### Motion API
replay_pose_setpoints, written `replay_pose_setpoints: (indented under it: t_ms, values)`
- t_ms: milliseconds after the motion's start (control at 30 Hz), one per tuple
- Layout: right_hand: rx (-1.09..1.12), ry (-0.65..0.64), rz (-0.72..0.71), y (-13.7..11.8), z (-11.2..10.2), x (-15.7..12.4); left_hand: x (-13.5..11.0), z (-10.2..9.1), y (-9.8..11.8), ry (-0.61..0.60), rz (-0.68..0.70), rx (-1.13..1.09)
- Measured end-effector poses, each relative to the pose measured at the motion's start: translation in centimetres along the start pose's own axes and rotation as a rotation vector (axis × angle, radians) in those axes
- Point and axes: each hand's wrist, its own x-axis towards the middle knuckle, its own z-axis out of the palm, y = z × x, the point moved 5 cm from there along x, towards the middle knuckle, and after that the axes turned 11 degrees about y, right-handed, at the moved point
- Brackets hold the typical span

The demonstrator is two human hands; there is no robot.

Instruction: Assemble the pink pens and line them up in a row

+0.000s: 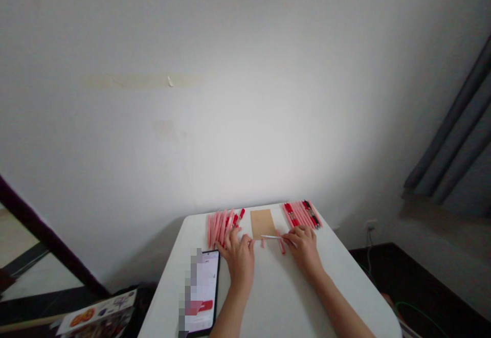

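My left hand (240,252) rests on the white table (276,297) with its fingers on the near end of a row of pink pens (220,225). My right hand (305,246) pinches a thin white pen refill (271,237) that points left over the table. A pink pen barrel (281,243) lies just left of that hand, and a small pink piece (263,243) lies between the hands. A second row of pink and red pens (302,213) lies beyond my right hand. A brown card (262,223) sits between the two rows.
A phone (203,297) with a lit screen lies on the table's left near side. A white wall stands right behind the table. Grey curtains (456,149) hang at the right. A printed box (97,317) lies low at the left.
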Motion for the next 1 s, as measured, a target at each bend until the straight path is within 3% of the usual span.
replay_pose_setpoints:
  t_ms: [1000]
  values:
    - [-0.014, -0.026, -0.007, -0.12, -0.03, 0.05, -0.38, 0.20, 0.17, -0.020, 0.069, 0.092]
